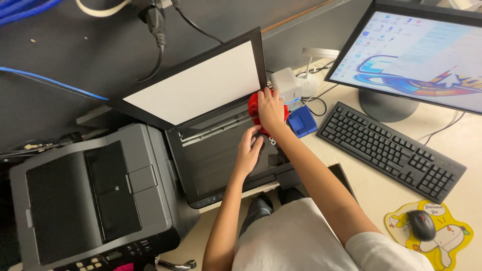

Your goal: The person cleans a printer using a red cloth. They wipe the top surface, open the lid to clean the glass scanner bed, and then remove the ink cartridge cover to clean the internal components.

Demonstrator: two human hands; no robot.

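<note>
A flatbed scanner (211, 165) lies open on the desk, its lid (198, 85) raised and showing a white underside. My right hand (271, 110) grips a red object (253, 104) at the scanner's far right corner, next to the lid's edge. My left hand (248, 150) rests just below it, fingers curled at the right side of the scanner glass, touching the red object's lower part. Most of the red object is hidden under my right hand.
A grey printer (90, 200) stands left of the scanner. A small white box (286, 85) and a blue box (302, 121) sit just right of my hands. A black keyboard (391, 150), a monitor (416, 55) and a mouse (420, 225) on a yellow pad fill the right.
</note>
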